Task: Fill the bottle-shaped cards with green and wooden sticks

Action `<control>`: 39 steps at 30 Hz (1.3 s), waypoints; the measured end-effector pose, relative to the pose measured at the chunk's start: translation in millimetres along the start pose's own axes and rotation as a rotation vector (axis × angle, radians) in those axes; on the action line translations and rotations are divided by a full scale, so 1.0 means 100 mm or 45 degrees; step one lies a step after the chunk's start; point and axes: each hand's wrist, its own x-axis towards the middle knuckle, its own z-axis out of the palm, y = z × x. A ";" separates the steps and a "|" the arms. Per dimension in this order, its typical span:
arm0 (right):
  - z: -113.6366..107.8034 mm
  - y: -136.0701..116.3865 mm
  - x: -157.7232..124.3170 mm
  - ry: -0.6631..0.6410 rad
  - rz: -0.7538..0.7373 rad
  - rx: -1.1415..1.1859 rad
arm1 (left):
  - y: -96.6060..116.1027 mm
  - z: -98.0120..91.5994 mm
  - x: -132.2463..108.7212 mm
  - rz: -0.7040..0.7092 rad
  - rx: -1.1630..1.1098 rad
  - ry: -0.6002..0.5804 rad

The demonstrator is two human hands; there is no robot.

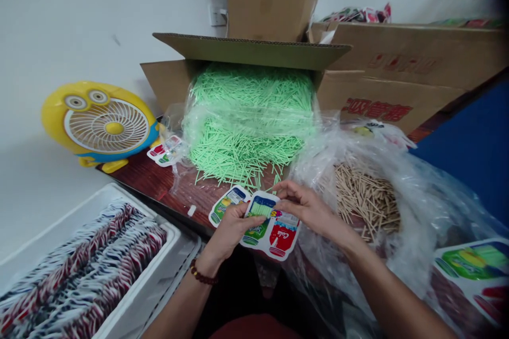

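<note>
**A:** Largest first. What is showing?

**B:** The cardboard box (246, 53) is spilling a big loose heap of green sticks (246, 127). Down and left of the box, a white tray (145, 288) is sitting packed with rows of filled packets (87, 265).

**A:** And the hands?

**B:** Just in front of the box, the left hand (230, 228) is gripping the printed packet sheet (274, 233) from below, fingers closed. The right hand (306, 206) is pinching the sheet's top edge. The green pocket is showing sticks inside. I judge the red pocket is still waiting to be filled.
</note>
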 end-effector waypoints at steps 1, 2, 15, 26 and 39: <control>0.00 0.00 -0.01 -0.009 0.016 -0.046 | -0.01 -0.01 0.00 -0.001 0.020 0.001; -0.01 0.00 -0.01 -0.017 0.035 -0.099 | -0.01 -0.01 0.00 -0.006 0.036 -0.001; -0.12 0.13 -0.14 0.027 0.104 -0.227 | -0.02 0.03 -0.06 -0.055 -0.030 -0.050; -0.08 0.12 -0.22 0.129 0.044 -0.163 | 0.00 0.21 -0.08 0.054 0.089 -0.002; -0.01 0.25 -0.54 0.173 0.013 -0.146 | -0.23 0.39 -0.05 0.154 0.662 0.082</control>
